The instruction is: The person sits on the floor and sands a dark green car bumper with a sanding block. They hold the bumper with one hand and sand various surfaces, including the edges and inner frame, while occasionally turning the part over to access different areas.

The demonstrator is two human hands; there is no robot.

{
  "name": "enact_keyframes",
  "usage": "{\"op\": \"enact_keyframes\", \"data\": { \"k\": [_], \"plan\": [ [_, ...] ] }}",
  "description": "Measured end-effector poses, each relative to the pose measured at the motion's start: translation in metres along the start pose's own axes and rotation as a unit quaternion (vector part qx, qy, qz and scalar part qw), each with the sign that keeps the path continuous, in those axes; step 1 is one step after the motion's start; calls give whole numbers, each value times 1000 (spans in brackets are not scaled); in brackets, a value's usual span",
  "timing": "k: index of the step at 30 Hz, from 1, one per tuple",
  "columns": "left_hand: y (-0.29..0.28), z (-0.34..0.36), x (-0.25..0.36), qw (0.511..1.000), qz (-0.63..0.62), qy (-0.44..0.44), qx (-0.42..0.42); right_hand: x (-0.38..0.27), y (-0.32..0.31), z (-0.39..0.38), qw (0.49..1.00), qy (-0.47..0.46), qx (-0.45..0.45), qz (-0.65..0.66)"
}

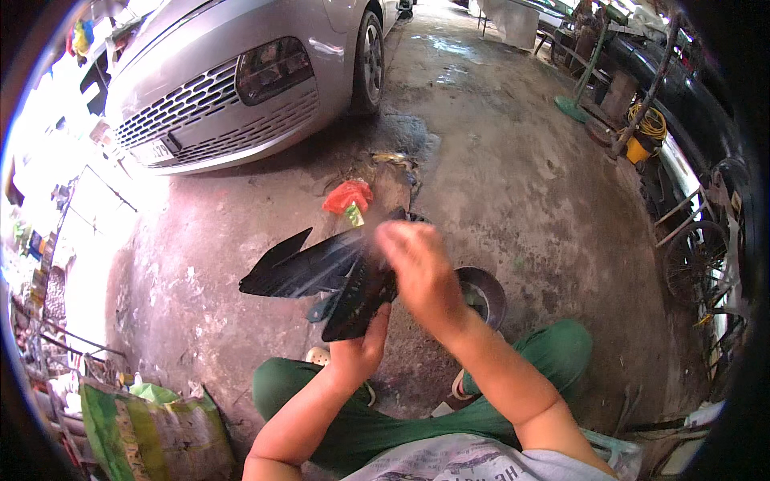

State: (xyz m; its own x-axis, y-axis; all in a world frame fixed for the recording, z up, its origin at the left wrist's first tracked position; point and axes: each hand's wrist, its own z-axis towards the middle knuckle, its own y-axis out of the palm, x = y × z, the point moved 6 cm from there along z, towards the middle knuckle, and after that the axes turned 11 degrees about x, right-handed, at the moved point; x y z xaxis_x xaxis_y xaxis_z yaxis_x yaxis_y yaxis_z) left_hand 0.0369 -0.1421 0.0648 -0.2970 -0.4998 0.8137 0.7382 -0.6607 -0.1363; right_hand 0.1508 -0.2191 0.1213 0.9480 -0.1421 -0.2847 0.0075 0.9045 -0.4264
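Observation:
My left hand (361, 345) grips a black piece (357, 297) with a long pointed shape from below. Other black, pointed flaps (289, 264) fan out to the left of it; I cannot make out what they are. My right hand (421, 268) is at the upper right of the black piece, its fingers bent and smeared by motion. A small dark blue item (321, 311) shows under the flaps. Behind them a red plastic bag (347, 195) and a green packet (354, 214) lie on the ground. A dark round basin (489, 293) sits partly hidden beside my right hand.
A silver car (208, 56) stands ahead-left on the concrete floor (521, 200). Clutter lines the left side, with a green striped sack (144, 433) near me. On the right are poles, a yellow bucket (640, 148), a bicycle wheel (694, 260) and a long black object (682, 104).

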Motion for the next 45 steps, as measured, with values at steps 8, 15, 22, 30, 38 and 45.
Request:
{"op": "enact_keyframes", "data": {
  "k": [8,15,22,30,38,45],
  "plan": [
    [-3,-10,-8,999,51,15,-11,-24,0,1,997,-51,-1,51],
    [-11,-7,-8,993,76,51,75,-53,-1,-6,994,-40,-3,98],
    [-7,-2,5,998,35,18,43,5,14,-9,1000,23,6,-10],
    [-10,-4,-1,995,-54,-49,66,34,15,-1,999,39,24,-10],
    [-12,5,-10,979,-127,-125,98,-10,6,-14,999,-10,13,50],
    [-25,-24,-46,963,-190,-145,126,-73,-1,-15,986,-83,-19,143]
  ]
}}
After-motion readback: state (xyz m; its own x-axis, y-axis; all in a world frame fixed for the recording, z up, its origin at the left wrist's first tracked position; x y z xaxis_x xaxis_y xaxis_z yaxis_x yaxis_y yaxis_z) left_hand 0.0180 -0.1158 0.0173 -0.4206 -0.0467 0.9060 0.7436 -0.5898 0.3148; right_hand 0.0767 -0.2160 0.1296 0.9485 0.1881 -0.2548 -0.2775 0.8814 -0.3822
